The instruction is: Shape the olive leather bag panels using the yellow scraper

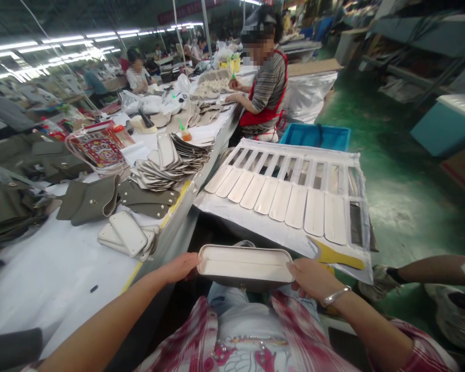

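Observation:
Both of my hands hold one white oblong panel [245, 262] with rounded corners level above my lap. My left hand [180, 267] grips its left end and my right hand [313, 279], with a metal bracelet at the wrist, grips its right end. A grey layer shows along the panel's underside. Just beyond it a slatted drying rack [346, 181] carries a row of several similar white strips [282, 199]. A yellow-handled brush [335, 254] lies on the rack's near edge, close to my right hand.
A long white worktable [62, 268] runs along the left with a few white panels [127, 235], olive-grey leather pieces [101, 199] and a fanned pile of panels [170, 160]. A person in a red apron [265, 88] sits farther along. A blue bin [313, 137] stands on the green floor.

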Demonstrator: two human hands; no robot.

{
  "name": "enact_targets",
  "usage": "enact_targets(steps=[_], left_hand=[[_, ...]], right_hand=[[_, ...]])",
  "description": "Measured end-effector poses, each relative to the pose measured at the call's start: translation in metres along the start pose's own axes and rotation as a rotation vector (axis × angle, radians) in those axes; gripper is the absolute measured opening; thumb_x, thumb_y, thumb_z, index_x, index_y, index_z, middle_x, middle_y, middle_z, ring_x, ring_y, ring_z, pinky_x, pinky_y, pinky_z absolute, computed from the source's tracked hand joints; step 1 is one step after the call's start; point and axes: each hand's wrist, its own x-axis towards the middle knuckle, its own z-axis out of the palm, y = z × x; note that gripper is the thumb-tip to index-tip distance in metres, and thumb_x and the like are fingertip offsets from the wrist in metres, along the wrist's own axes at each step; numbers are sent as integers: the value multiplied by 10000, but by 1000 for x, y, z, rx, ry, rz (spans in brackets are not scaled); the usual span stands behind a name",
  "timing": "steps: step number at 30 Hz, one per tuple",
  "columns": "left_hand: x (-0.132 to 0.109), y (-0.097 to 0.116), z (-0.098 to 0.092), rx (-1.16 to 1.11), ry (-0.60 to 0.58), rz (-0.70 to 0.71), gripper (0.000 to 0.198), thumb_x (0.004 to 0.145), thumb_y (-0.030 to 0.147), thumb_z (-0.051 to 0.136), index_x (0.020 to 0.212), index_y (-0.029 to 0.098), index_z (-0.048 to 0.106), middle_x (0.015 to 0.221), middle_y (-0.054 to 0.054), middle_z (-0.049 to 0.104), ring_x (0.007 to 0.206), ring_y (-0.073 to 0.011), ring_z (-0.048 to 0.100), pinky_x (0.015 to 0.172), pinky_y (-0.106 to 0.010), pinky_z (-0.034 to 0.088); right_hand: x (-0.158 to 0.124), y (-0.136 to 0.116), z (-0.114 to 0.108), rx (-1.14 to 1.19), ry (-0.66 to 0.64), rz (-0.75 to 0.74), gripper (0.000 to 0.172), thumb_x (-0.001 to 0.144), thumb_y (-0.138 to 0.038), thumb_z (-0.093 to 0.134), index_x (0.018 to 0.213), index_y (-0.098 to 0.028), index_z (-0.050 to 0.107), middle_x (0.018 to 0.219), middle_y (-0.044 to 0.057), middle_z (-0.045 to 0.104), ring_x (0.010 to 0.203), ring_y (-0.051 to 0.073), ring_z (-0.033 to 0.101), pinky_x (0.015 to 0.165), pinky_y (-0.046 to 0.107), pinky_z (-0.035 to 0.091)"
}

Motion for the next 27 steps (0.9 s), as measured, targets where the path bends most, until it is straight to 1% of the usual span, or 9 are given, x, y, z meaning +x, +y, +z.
enact_targets(steps=[3, 6, 10, 14, 17, 20, 23, 25, 27], left_hand=[[2, -17, 4, -176, -30, -28, 563, 794, 651, 215, 675, 160, 462, 596, -29, 509, 507, -121, 476, 491, -255, 391], [9, -30, 10, -292, -11, -25, 529, 761, 676, 304, 665, 169, 421, 543, 7, 467, 441, -89, 435, 440, -226, 353], [19, -33, 13, -342, 35, -35, 502, 722, 666, 418, 602, 180, 382, 490, 38, 438, 363, -64, 378, 353, -192, 260], [22, -29, 9, -293, 89, -38, 474, 705, 628, 495, 586, 178, 405, 447, 66, 396, 346, -64, 352, 334, -185, 262], [17, -27, 6, -243, 50, -48, 476, 701, 643, 478, 591, 186, 404, 431, 79, 349, 357, -79, 337, 348, -206, 309], [15, -24, 2, 8, 69, -48, 467, 737, 634, 413, 574, 199, 363, 453, 71, 319, 407, -105, 364, 406, -237, 341], [16, -6, 10, 492, 293, 197, 350, 795, 468, 432, 584, 194, 382, 579, 21, 431, 562, -146, 453, 542, -274, 366], [16, 16, 31, 676, 431, 373, 234, 821, 349, 417, 651, 192, 445, 707, -16, 502, 696, -179, 493, 658, -306, 388], [19, 42, 63, 717, 432, 544, 189, 846, 294, 390, 750, 185, 512, 842, -55, 550, 826, -200, 504, 771, -328, 396]], right_hand=[[1, 1, 0, 6, 14, -2, 439, 924, -304, 234, 598, -128, 471, 612, 105, 643, 415, 124, 580, 375, 201, 421], [2, 1, 1, 45, 13, 23, 425, 923, -336, 242, 630, -134, 473, 657, 108, 652, 450, 140, 598, 367, 212, 428], [5, 0, 2, 75, -9, 65, 406, 920, -361, 246, 664, -141, 472, 679, 108, 657, 474, 151, 608, 378, 231, 454], [7, -2, -1, 101, -21, 67, 492, 906, -470, 239, 647, -138, 492, 654, 113, 657, 462, 152, 600, 410, 255, 481], [5, -1, -6, 173, -75, 115, 621, 878, -574, 200, 610, -123, 533, 667, 130, 663, 449, 142, 592, 438, 257, 493], [3, 4, -9, 291, -101, 165, 687, 863, -612, 162, 619, -112, 566, 706, 141, 670, 453, 133, 590, 453, 249, 500], [5, 8, -7, 273, -52, 180, 696, 866, -605, 147, 598, -114, 561, 681, 132, 663, 423, 121, 569, 427, 243, 486], [5, 7, -4, 220, -22, 169, 612, 869, -577, 229, 591, -126, 536, 660, 103, 657, 432, 120, 575, 411, 231, 475], [4, 4, -2, 166, -12, 155, 490, 856, -526, 349, 602, -138, 506, 628, 65, 648, 438, 117, 580, 401, 213, 461]])
